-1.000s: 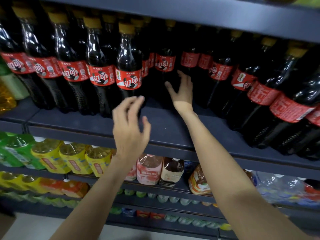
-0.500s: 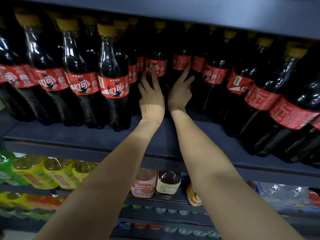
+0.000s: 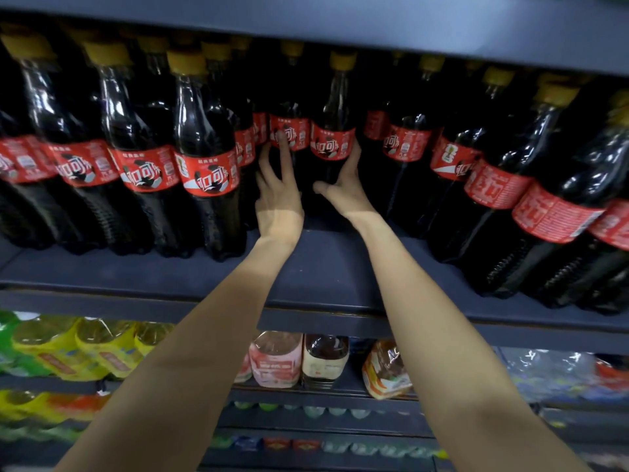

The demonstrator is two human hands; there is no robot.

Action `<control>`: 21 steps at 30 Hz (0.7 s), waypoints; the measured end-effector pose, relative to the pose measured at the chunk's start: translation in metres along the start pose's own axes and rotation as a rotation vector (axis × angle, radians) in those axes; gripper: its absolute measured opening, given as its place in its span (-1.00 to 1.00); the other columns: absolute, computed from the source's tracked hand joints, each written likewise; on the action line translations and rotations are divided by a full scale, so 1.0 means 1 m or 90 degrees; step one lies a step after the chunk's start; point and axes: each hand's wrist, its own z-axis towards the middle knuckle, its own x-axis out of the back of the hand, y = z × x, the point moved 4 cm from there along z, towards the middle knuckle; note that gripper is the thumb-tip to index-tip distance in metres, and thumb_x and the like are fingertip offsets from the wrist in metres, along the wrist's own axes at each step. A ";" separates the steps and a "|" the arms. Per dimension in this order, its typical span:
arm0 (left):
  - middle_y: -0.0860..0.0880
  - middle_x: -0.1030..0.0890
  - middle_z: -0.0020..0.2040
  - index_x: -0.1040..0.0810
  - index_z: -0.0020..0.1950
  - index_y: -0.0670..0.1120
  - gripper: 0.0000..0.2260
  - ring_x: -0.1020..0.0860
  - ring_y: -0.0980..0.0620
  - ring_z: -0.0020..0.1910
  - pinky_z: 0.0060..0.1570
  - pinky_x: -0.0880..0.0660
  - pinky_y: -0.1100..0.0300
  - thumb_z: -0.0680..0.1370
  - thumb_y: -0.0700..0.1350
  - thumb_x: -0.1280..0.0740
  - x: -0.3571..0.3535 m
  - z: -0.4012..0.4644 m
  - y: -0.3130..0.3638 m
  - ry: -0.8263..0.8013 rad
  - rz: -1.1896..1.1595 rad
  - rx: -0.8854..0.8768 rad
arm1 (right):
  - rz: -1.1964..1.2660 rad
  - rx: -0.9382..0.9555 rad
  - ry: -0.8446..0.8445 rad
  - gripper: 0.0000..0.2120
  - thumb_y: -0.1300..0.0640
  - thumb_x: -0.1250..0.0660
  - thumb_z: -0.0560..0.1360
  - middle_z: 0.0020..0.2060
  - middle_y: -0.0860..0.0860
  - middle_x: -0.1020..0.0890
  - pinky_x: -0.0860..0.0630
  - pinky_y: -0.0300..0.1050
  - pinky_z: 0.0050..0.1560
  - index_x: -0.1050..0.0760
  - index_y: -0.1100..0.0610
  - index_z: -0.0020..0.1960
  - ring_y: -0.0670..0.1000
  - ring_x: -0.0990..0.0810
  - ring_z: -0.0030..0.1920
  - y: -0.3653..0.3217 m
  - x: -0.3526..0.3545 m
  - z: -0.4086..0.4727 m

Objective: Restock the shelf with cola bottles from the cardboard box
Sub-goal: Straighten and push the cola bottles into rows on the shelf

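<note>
Since half a second ago both hands have pushed deeper onto the dark blue metal shelf (image 3: 326, 267), and the right hand, earlier flat with fingers straight, now wraps a bottle.

At the left of the shelf stands a front row of dark plastic cola bottles with red labels and yellow caps (image 3: 204, 148), upright and touching one another. Just right of that row, the left hand (image 3: 279, 195) reaches in with fingers spread and straight, its fingertips touching the red label of a rear cola bottle (image 3: 289, 131); it grips nothing. Beside it, the right hand (image 3: 343, 189) curls round the lower body of a neighbouring rear cola bottle (image 3: 333, 131), thumb on the bottle's left side and fingers on its right.

In front of both hands the shelf board lies bare out to its front edge, a gap between the left row and the leaning cola bottles on the right (image 3: 551, 185).
</note>
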 end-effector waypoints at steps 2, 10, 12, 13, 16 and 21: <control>-0.23 -0.20 0.47 0.18 0.47 0.11 -0.08 -0.38 -0.26 0.30 -0.23 -0.59 -0.07 0.42 -0.32 -0.41 0.000 0.000 0.000 0.002 -0.003 -0.001 | -0.083 -0.041 0.057 0.01 0.00 -0.51 0.36 0.48 0.17 -0.08 -0.09 0.09 0.45 0.12 0.06 0.53 0.18 -0.05 0.48 0.002 -0.002 0.003; -0.17 -0.08 0.53 0.10 0.56 0.00 -0.17 -0.27 -0.23 0.41 0.08 -0.48 -0.01 0.45 -0.37 -0.29 0.020 -0.013 0.008 -0.058 -0.109 0.018 | -0.122 0.007 0.153 -0.18 0.00 -0.50 0.37 0.29 0.06 -0.50 -0.44 0.02 0.24 -0.12 0.07 0.47 0.09 -0.48 0.26 -0.013 0.013 -0.026; -0.16 -0.13 0.52 0.07 0.56 -0.01 -0.24 -0.24 -0.18 0.45 0.26 -0.38 0.03 0.50 -0.34 -0.26 0.030 -0.027 0.005 -0.101 -0.241 0.067 | -0.100 0.038 0.137 -0.20 0.02 -0.52 0.35 0.22 0.03 -0.55 -0.46 0.08 0.21 -0.15 0.06 0.44 0.03 -0.54 0.15 -0.020 0.011 -0.046; -0.16 -0.19 0.51 0.05 0.56 -0.01 -0.27 -0.27 -0.12 0.44 0.29 -0.36 0.09 0.51 -0.32 -0.26 0.036 -0.036 0.003 -0.109 -0.301 0.091 | -0.090 0.059 0.129 -0.21 0.05 -0.53 0.33 0.19 0.02 -0.56 -0.47 0.07 0.19 -0.17 0.07 0.42 0.00 -0.55 0.11 -0.024 0.008 -0.055; -0.02 -0.32 0.43 -0.05 0.55 0.02 -0.34 -0.35 0.38 0.24 0.15 -0.31 0.43 0.54 -0.30 -0.25 0.054 -0.061 -0.002 -0.105 -0.405 0.111 | -0.078 0.093 0.102 -0.22 0.08 -0.55 0.31 0.17 0.02 -0.56 -0.49 -0.11 0.11 -0.19 0.09 0.39 0.00 -0.54 0.16 -0.037 -0.009 -0.065; -0.05 -0.27 0.46 -0.12 0.54 -0.05 -0.42 -0.34 0.40 0.22 0.21 -0.30 0.36 0.56 -0.36 -0.18 0.055 -0.078 -0.018 -0.085 -0.432 0.181 | -0.078 0.105 0.099 -0.22 0.03 -0.53 0.34 0.20 0.07 -0.55 -0.48 -0.14 0.01 -0.19 0.13 0.40 0.08 -0.55 0.16 -0.047 -0.039 -0.063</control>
